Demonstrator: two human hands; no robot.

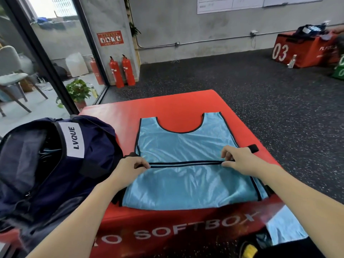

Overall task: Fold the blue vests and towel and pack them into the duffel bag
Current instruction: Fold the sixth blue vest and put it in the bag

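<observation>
You've got the light-blue mesh vest (183,146) flat on the red soft box (167,103). Left hand (133,164) and right hand (237,158) each pinch its black-trimmed hem, squaring a half-fold. Open navy duffel bag (55,155) waits at 9 o'clock.

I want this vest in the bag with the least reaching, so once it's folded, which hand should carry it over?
Probably the left hand. The open duffel bag sits on that side, beside the blue vest, while the right hand pinches the hem on the far side from it.
</observation>
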